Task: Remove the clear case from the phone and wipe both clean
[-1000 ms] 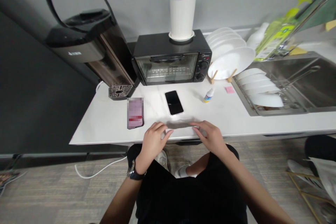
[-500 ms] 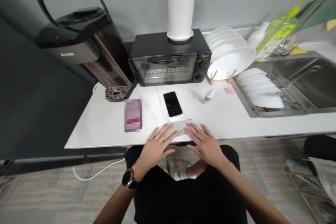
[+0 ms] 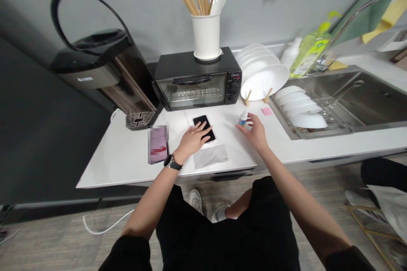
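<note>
My left hand [image 3: 193, 139] lies with its fingers spread over a dark-screened phone [image 3: 201, 120], which rests flat on the white counter. At the right, my right hand [image 3: 255, 132] has its thumb and fingers around a small white-capped bottle [image 3: 243, 117] with a blue and yellow label. The bottle stands upright on the counter. Between my two arms, close to the front edge, a grey folded cloth [image 3: 210, 156] lies flat. Left of my left hand is a purple rectangular item [image 3: 158, 142], blurred by pixelation.
A black toaster oven [image 3: 193, 62] bears a white holder [image 3: 206, 36] of chopsticks and a spoon. A water dispenser [image 3: 114, 80] stands left. Racked plates [image 3: 263, 82], a pink sticky note [image 3: 267, 111], bowls [image 3: 305, 120] and a sink [image 3: 372, 93] are right.
Both hands have left the cloth. My left hand has moved onto the phone, and my right hand has gone forward to the small bottle. The camera view has shifted.
</note>
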`<state>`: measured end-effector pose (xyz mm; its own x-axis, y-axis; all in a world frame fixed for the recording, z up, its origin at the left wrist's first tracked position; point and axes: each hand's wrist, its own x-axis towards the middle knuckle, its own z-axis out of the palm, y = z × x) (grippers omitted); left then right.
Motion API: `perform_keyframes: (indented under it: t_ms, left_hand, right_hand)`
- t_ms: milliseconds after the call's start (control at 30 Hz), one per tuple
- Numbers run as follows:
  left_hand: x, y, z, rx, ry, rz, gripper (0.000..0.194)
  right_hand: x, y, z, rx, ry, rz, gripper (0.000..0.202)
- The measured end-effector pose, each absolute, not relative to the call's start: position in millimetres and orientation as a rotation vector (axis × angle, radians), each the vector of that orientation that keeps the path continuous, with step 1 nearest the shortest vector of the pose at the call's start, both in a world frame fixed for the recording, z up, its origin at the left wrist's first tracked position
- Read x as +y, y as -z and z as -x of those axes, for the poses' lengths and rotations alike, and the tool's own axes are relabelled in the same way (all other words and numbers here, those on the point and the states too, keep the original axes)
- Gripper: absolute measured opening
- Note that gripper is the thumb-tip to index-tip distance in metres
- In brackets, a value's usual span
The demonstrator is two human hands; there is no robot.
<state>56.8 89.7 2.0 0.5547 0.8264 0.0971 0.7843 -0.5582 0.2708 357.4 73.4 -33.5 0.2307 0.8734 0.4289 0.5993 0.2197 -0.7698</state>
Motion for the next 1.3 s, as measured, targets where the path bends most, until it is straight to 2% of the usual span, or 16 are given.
perform_keyframes:
  t_ms: [133, 333, 433, 500, 567, 633, 667, 767, 833, 1067, 1300]
  left_hand:
    - [95, 8, -38, 1.179, -0.302, -2.552, 0.049]
    - [91, 11, -27, 1.163, -0.317, -2.532, 0.048]
    - [91, 7, -33, 1.174, -0.459, -2.514, 0.047]
    - [94, 2, -41, 1.176, -0.602, -2.449, 0.050]
    - [102, -4, -55, 1.133, -0.675, -2.386, 0.064]
    - [113, -10, -71, 1.079, -0.684, -2.334, 0.096]
    - [120, -11, -80, 1.056, -0.694, -2.300, 0.097]
    - [139, -11, -99, 1.016, -0.679, -2.207, 0.041]
    - [147, -6, -104, 1.008, -0.684, -2.174, 0.023]
    - [148, 9, -111, 1.019, -0.717, -2.153, 0.019]
    - [144, 10, -118, 1.022, -0.720, -2.176, 0.019]
  right_hand:
    - [70, 40, -344, -1.499, -0.398, 1.416, 0.051]
    - [68, 43, -301, -1.573, -0.498, 1.300, 0.048]
    - [75, 35, -292, -1.604, -0.493, 1.262, 0.053]
    - [81, 31, -300, -1.584, -0.443, 1.283, 0.048]
    - [90, 31, -316, -1.564, -0.385, 1.338, 0.047]
    - [101, 35, -332, -1.600, -0.367, 1.384, 0.051]
    - [105, 38, -338, -1.640, -0.380, 1.392, 0.051]
    - [110, 41, -345, -1.771, -0.454, 1.358, 0.039]
    - [107, 35, -342, -1.820, -0.491, 1.308, 0.038]
    - [108, -41, -328, -1.978, -0.596, 1.082, 0.030]
    - [135, -86, -330, -2.336, -0.412, 0.949, 0.031]
